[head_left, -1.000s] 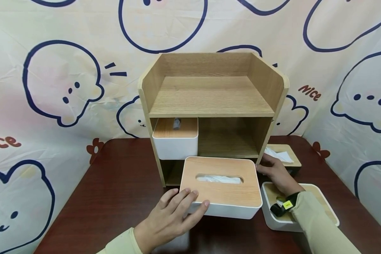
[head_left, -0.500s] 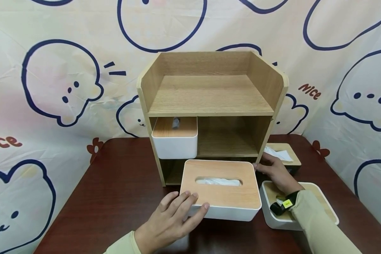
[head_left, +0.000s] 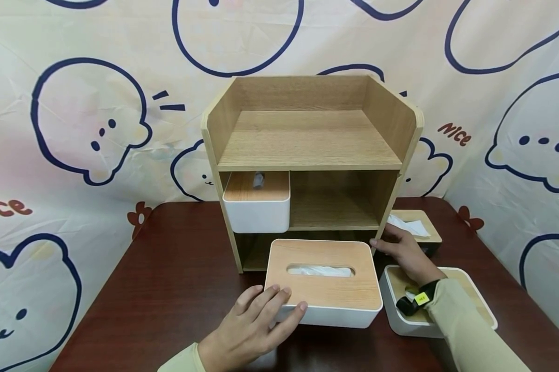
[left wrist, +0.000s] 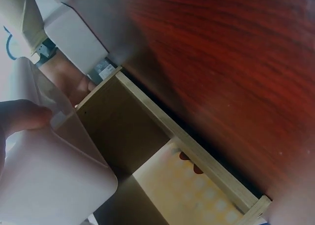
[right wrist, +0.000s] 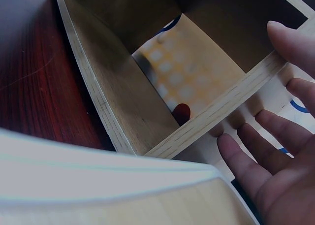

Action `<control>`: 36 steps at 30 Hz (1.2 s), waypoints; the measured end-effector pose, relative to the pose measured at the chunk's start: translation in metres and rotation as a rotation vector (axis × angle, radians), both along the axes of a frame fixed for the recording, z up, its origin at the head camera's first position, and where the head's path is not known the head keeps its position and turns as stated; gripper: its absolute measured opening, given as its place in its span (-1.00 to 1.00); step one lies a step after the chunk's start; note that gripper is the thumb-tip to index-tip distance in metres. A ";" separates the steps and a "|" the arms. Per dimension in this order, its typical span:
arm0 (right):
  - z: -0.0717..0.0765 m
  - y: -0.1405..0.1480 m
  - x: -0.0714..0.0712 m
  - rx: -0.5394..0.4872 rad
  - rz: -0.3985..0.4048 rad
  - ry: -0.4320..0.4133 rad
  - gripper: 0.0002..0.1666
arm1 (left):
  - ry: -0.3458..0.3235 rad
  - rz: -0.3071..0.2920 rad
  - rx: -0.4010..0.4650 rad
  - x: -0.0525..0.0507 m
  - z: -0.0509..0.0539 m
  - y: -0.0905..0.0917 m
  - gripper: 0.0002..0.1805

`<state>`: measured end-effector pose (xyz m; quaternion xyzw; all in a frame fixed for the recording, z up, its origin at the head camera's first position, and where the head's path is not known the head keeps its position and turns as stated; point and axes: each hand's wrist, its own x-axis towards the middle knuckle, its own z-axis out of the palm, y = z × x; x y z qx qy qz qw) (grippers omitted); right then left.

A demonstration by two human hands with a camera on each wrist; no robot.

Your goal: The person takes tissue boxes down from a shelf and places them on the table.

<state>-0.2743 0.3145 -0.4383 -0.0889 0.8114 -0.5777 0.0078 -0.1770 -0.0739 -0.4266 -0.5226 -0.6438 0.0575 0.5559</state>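
Note:
A white tissue box (head_left: 288,310) with a light wooden lid, tissue showing in its slot, is in front of the lower opening of a wooden desk shelf (head_left: 307,139). My left hand (head_left: 256,328) holds the box at its near left corner, fingers on the lid and thumb against the white front. In the left wrist view, that thumb (left wrist: 24,115) presses the white wall. My right hand (head_left: 407,256) grips the shelf's right side panel, thumb at the front edge and fingertips (right wrist: 226,141) on the outer face. The head view hides most of these fingers.
Another white box (head_left: 257,217) with a wooden lid sits in the shelf's middle left compartment. Below my right forearm stands a white-rimmed tissue box (head_left: 474,294). Behind the right hand is a dark tissue box (head_left: 425,222) with a wooden lid. Everything stands on a dark red-brown table (head_left: 167,289).
The held tissue box has moved slightly toward me and away from the shelf, with my left hand. My right hand stays at the side panel, its thumb shifted a little left.

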 end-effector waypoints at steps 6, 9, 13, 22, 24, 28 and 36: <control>-0.001 0.000 0.000 -0.001 -0.004 0.007 -0.20 | -0.004 0.005 0.005 0.006 0.009 0.002 -0.61; -0.001 0.001 0.000 0.002 -0.004 0.011 -0.19 | -0.005 0.000 0.005 0.007 0.008 0.003 -0.62; -0.001 0.001 0.000 0.010 -0.002 0.017 -0.19 | 0.023 -0.023 0.005 0.005 0.004 0.005 -0.62; -0.002 0.003 -0.001 0.037 -0.011 0.027 -0.25 | 0.045 -0.010 -0.018 0.008 0.009 0.006 -0.65; -0.001 0.003 -0.001 0.043 -0.015 0.024 -0.25 | 0.038 -0.015 -0.020 0.008 0.008 0.006 -0.65; -0.001 0.003 -0.003 0.052 -0.014 0.028 -0.23 | 0.039 -0.027 -0.021 0.004 0.001 0.007 -0.64; -0.003 0.003 -0.002 0.035 -0.009 0.035 -0.22 | 0.062 -0.035 -0.010 0.008 0.008 0.011 -0.65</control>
